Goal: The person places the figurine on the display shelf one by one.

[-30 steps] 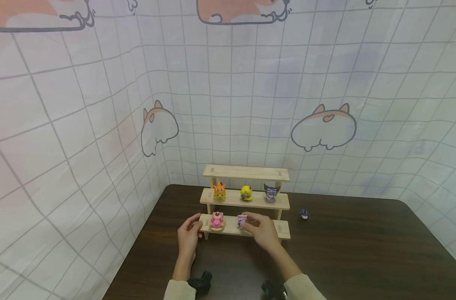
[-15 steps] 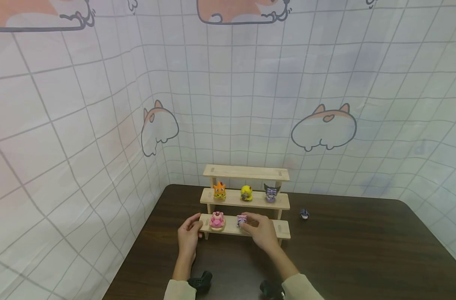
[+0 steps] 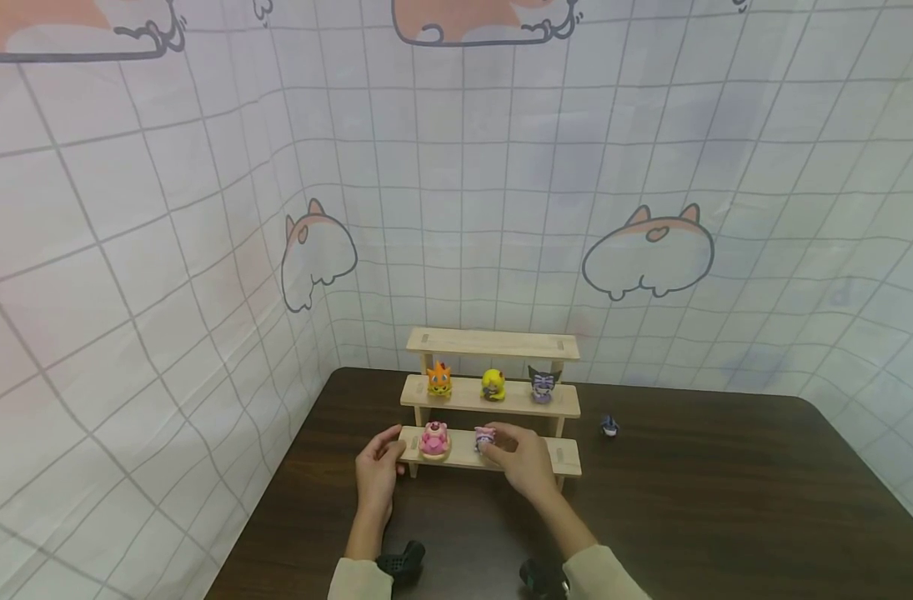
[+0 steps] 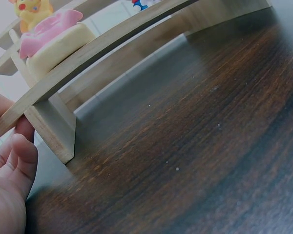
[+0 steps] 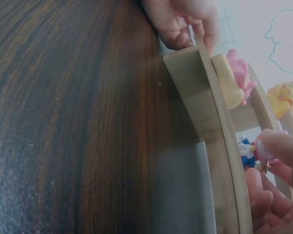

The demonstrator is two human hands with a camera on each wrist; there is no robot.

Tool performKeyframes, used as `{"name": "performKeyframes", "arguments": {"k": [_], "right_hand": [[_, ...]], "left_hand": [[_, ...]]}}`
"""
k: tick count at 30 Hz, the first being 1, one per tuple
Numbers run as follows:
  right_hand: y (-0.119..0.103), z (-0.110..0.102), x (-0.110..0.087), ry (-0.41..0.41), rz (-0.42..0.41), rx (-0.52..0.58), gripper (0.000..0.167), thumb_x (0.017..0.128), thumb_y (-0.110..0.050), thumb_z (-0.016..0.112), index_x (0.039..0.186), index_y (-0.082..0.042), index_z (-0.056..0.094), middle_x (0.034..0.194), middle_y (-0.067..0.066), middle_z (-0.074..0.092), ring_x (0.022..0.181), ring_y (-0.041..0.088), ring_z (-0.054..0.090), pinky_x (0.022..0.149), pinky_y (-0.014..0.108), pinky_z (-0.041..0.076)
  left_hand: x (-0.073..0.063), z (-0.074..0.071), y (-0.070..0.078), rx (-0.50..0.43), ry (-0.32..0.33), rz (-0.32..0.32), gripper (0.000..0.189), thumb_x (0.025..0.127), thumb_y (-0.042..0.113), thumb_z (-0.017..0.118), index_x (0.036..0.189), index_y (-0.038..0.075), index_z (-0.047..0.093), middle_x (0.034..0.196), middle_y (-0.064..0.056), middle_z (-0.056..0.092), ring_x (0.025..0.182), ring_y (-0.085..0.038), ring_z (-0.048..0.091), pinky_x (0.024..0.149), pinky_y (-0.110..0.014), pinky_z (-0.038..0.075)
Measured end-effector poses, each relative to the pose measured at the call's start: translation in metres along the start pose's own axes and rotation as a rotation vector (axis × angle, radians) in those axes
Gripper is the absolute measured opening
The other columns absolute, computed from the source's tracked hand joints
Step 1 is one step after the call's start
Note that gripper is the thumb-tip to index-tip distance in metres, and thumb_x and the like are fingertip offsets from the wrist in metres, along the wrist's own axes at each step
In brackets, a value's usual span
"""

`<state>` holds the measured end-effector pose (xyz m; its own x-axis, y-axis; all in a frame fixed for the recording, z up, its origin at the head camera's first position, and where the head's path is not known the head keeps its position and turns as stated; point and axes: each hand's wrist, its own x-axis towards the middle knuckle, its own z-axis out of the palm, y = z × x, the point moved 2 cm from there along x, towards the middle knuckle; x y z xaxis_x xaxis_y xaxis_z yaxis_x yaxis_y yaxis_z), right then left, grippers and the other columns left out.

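Observation:
A stepped wooden display shelf point(image 3: 462, 450) stands on the dark table. My left hand point(image 3: 377, 475) grips the left end of its lowest board; fingers wrap that end in the left wrist view. With thumb and fingertips, my right hand point(image 3: 529, 467) pinches a small pink-and-purple figurine point(image 3: 484, 436) at the middle of the same board. Part of that figurine point(image 5: 263, 150) is hidden by the fingers. Left of it sits a pink figurine point(image 3: 434, 442) on a round cream base. The middle board bears an orange figurine point(image 3: 438, 381), a yellow figurine point(image 3: 493, 386) and a purple black-eared figurine point(image 3: 543, 386).
A small dark blue figurine point(image 3: 609, 427) stands on the table point(image 3: 711, 492) to the right of the shelf. The top board point(image 3: 494, 342) is the highest step. Behind is a white grid-patterned cloth point(image 3: 494, 208). Black devices point(image 3: 402, 563) sit at both wrists.
The right hand and the small pink-and-purple figurine shift very slightly left, staying at the lowest board. My left hand keeps its grip on the board's end.

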<state>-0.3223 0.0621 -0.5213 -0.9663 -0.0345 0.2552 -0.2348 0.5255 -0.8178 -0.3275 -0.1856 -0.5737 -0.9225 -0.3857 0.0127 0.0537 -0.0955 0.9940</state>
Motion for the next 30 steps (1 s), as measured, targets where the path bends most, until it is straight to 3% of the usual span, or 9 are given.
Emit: {"name": "performKeyframes", "arguments": {"k": [20, 30], "right_hand": [[-0.0022, -0.0004, 0.0009, -0.013, 0.022, -0.007, 0.032, 0.088, -0.021, 0.080, 0.118, -0.010, 0.075, 0.102, 0.007, 0.078, 0.083, 0.015, 0.069, 0.072, 0.033, 0.055], [0.0045, -0.0024, -0.0021, -0.020, 0.038, 0.066, 0.036, 0.087, -0.021, 0.082, 0.120, -0.009, 0.072, 0.101, 0.007, 0.077, 0.083, 0.017, 0.070, 0.069, 0.031, 0.055]], "left_hand": [[0.0015, 0.0005, 0.0006, -0.003, 0.001, 0.000, 0.033, 0.094, 0.005, 0.064, 0.127, 0.005, 0.071, 0.095, 0.000, 0.071, 0.068, -0.008, 0.055, 0.055, -0.020, 0.048], [0.0005, -0.0003, -0.0003, 0.002, 0.004, 0.002, 0.034, 0.094, 0.004, 0.065, 0.127, 0.002, 0.070, 0.098, -0.004, 0.071, 0.067, -0.008, 0.055, 0.054, -0.020, 0.047]]}}
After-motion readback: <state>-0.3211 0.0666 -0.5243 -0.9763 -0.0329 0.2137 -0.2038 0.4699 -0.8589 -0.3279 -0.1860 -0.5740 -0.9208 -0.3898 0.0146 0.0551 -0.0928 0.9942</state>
